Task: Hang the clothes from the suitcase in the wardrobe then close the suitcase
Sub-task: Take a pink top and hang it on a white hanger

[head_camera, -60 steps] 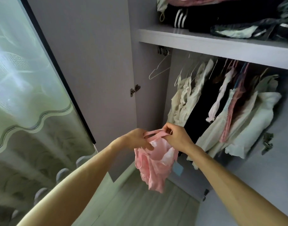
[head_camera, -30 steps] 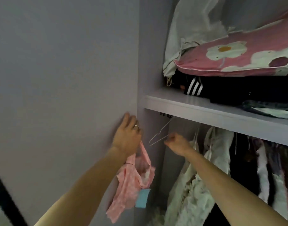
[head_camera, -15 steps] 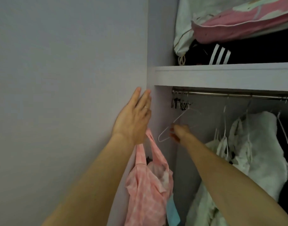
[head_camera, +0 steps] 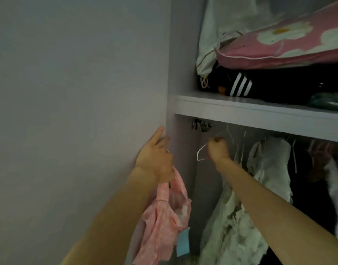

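Your left hand (head_camera: 154, 155) presses the wardrobe door (head_camera: 78, 111) edge with index finger extended, lower fingers pinching the pink garment (head_camera: 164, 217), which dangles below with a blue tag (head_camera: 183, 243). Your right hand (head_camera: 217, 150) is fisted around a white wire hanger (head_camera: 199, 153) under the shelf (head_camera: 260, 113), beside hung cream clothes (head_camera: 269, 165)

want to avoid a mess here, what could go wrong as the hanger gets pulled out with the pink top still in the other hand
1. The right hand grips the empty white hanger close beside other hangers on the rail, so pulling might snag or drag one off.
2. The pink top dangles loosely from the left hand, whose fingers also press on the wardrobe door edge; it could slip and fall.
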### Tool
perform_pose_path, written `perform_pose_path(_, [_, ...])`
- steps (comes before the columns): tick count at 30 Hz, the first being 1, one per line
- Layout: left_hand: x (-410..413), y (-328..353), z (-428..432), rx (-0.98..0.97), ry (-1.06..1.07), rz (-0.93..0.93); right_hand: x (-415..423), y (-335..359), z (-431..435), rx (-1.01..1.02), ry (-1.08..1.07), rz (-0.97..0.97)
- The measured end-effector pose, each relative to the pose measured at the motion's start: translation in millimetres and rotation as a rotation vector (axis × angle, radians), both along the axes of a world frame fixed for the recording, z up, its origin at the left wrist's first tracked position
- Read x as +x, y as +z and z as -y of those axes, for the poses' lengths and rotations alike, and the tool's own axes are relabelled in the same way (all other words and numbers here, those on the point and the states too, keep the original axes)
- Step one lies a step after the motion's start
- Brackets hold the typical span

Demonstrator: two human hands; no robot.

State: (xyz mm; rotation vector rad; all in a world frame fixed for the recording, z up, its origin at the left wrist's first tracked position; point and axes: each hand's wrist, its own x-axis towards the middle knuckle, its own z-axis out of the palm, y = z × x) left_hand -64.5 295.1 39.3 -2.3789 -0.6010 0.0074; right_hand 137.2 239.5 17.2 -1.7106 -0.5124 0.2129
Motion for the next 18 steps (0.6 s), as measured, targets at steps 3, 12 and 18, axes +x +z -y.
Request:
perform_pose_path(3, [-4.1,5.4,5.7,-0.318,0.011,0.030,-27.8,15.3,40.5,0.005,0.048,-0.139])
perform_pose_path(12, [-57.5,-2.8,81.6,-1.819,0.226,0.811,-116.2,16.2,181.6,-0.124,0.250,-0.483])
perform_pose_path(18, [-70.6,-35.5,137.8,-2.098,0.255,0.590,-152.6,-3.5,268.2,-0.146,0.365,-0.307])
